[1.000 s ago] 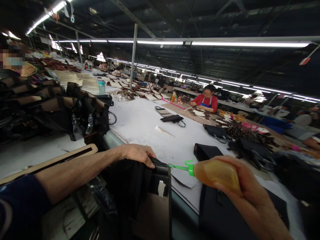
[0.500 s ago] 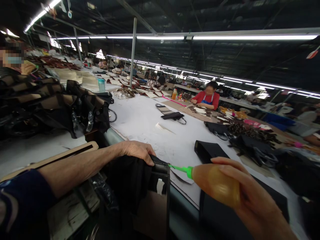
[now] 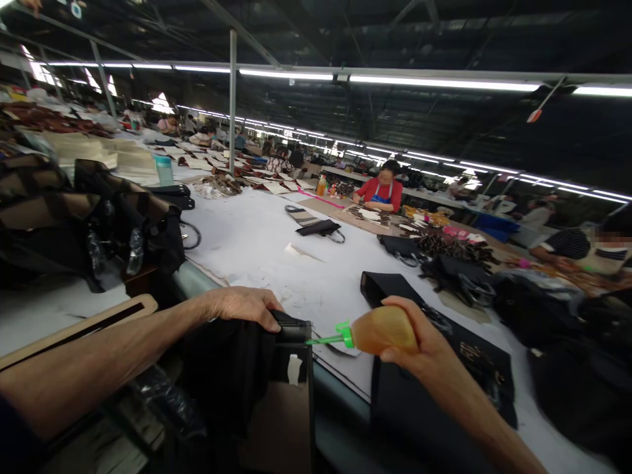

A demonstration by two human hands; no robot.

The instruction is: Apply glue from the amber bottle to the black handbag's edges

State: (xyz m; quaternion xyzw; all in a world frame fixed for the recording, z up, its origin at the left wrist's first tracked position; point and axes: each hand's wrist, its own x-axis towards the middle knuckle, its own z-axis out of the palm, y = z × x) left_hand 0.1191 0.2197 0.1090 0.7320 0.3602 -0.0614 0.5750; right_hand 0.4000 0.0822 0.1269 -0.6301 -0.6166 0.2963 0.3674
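Observation:
A black bag (image 3: 227, 368) hangs at the table's near edge, its brown lining and a white tag (image 3: 294, 370) showing. Gripping its upper edge is my left hand (image 3: 249, 308), thumb on top and the other fingers mostly hidden behind the material. My right hand (image 3: 415, 339) is wrapped round a squeeze bottle (image 3: 382, 330) of amber liquid with a green cap and nozzle. The bottle lies tilted nearly level, and its nozzle tip meets the bag's edge just right of my left hand. Whether liquid is coming out I cannot tell.
Several black bags (image 3: 133, 224) are heaped at left, and a tan strip-like frame (image 3: 133, 308) lies below them. Flat black pieces (image 3: 444, 329) lie at right on the white table (image 3: 247, 243). A co-worker in red (image 3: 382, 187) sits across the table; another person (image 3: 567, 247) is at right.
The view has swung to the right. The bottle has turned more level, and its nozzle tip has moved slightly down along the bag's edge. My left hand keeps its hold.

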